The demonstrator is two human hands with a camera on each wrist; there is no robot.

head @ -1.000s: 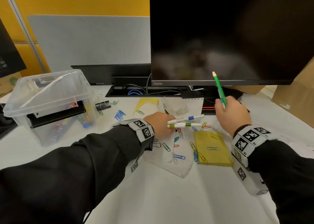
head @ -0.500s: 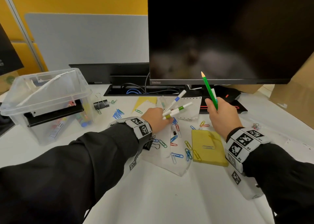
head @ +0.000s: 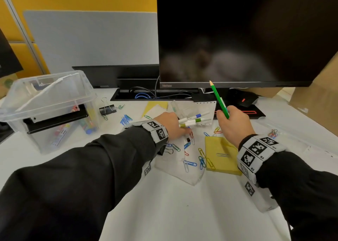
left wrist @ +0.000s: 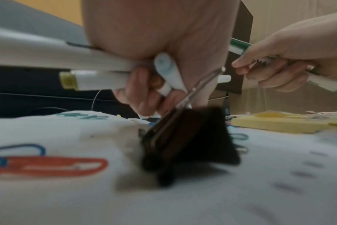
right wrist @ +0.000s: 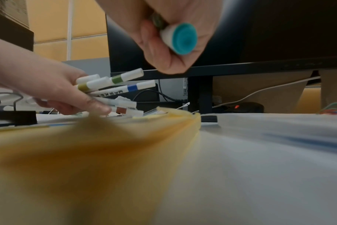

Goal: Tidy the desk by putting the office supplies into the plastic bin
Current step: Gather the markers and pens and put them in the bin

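The left hand [head: 172, 124] clamps its fingers on a bundle of white markers [head: 193, 120], at least three visible; the right hand [head: 233, 125], at 3 o'clock, is curled around one green pencil [head: 218, 99] and one teal-capped white marker [right wrist: 180, 39].

This is an office desk: a white desk [head: 164, 213] carries a dark monitor [head: 237, 39], with cables in a slot [head: 155, 95] behind it. Grey and yellow partition panels [head: 91, 39] close off the back, as in a cubicle. Paper clips [head: 190, 163], a binder clip [head: 108, 110] and a yellow notepad [head: 219, 154] lie scattered on the desk
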